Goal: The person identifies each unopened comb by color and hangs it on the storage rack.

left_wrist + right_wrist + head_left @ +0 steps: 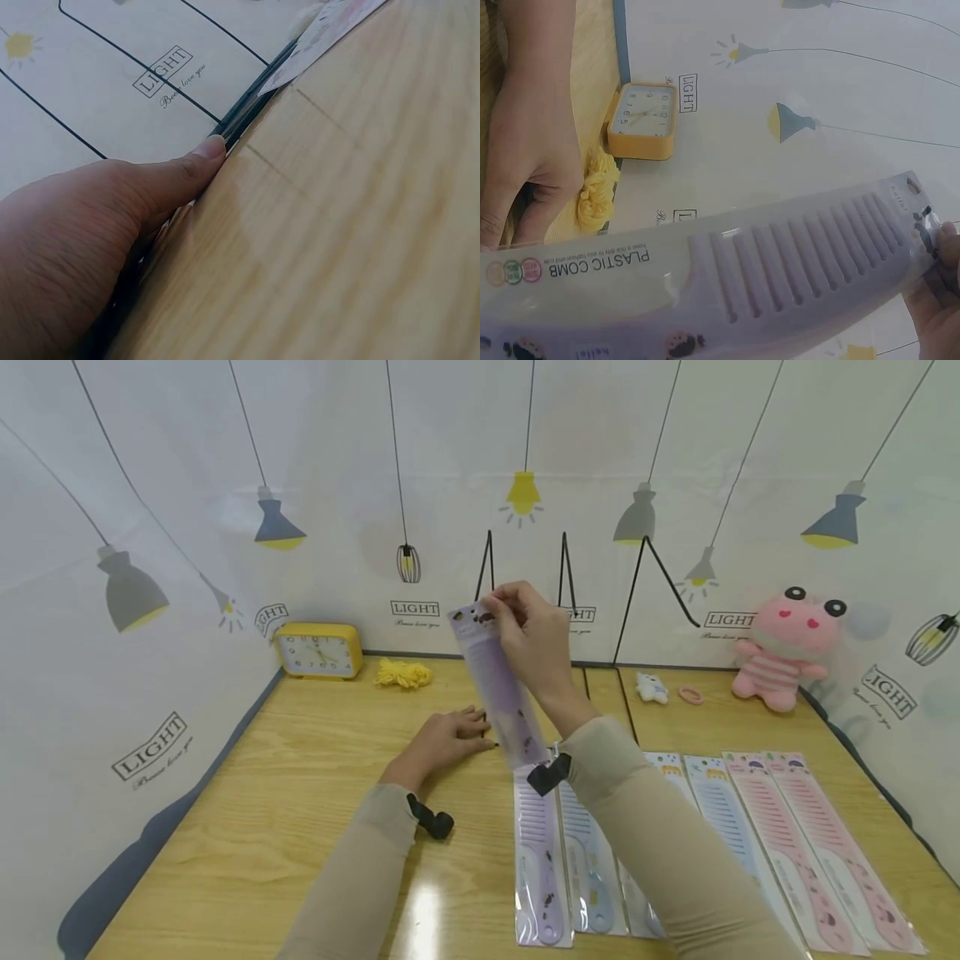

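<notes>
My right hand (536,639) pinches the top end of a packaged purple plastic comb (802,262) and holds it tilted above the table. In the right wrist view the clear wrapper shows its teeth and the printed words PLASTIC COMB. My left hand (447,743) rests low on the table with fingers extended, its fingertips beside the base of a black wire stand (630,602). In the left wrist view the left thumb (210,148) lies along a dark edge; the other fingers are mostly hidden. The held comb covers part of the stand.
Several packaged combs lie in a row at the right front: purple (538,860), blue (723,810) and pink (847,852). Along the back are a yellow clock (318,650), yellow yarn (403,673), a small white figure (651,687), a pink ring (691,695) and a pink plush (783,647).
</notes>
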The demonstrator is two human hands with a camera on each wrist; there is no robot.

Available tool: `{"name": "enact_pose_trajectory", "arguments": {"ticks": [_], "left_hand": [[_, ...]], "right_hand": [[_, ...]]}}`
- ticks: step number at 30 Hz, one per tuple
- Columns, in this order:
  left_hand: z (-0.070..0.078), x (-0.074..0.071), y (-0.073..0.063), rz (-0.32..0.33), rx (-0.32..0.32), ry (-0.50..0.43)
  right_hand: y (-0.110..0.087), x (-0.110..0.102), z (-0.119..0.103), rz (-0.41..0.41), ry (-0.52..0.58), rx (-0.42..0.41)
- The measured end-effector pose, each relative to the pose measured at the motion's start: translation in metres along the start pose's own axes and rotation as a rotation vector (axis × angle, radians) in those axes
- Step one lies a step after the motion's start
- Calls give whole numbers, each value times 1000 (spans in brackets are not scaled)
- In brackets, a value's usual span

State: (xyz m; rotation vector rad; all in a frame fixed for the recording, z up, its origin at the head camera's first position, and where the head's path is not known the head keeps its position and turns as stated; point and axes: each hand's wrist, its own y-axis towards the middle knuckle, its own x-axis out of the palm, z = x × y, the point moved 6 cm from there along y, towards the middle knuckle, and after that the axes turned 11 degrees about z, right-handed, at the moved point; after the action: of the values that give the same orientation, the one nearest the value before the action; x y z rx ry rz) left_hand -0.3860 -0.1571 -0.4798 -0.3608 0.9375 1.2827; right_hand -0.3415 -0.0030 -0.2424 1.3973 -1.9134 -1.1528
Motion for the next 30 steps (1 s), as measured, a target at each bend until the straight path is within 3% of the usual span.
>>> {"name": "enact_pose_trajectory", "arguments": {"ticks": [7, 18, 25, 30], "left_hand": [[-2, -2, -2, 28, -30, -18], [0, -2, -3, 7, -66, -57], [0, -2, -2, 17, -39, -25], [-2, -1, -1, 28, -34, -20]], "right_hand": [[3, 7, 8, -9, -24, -26], [14, 13, 26, 16, -106, -98], [27, 21, 39, 10, -153, -59], [38, 24, 50, 50, -160, -30]]}}
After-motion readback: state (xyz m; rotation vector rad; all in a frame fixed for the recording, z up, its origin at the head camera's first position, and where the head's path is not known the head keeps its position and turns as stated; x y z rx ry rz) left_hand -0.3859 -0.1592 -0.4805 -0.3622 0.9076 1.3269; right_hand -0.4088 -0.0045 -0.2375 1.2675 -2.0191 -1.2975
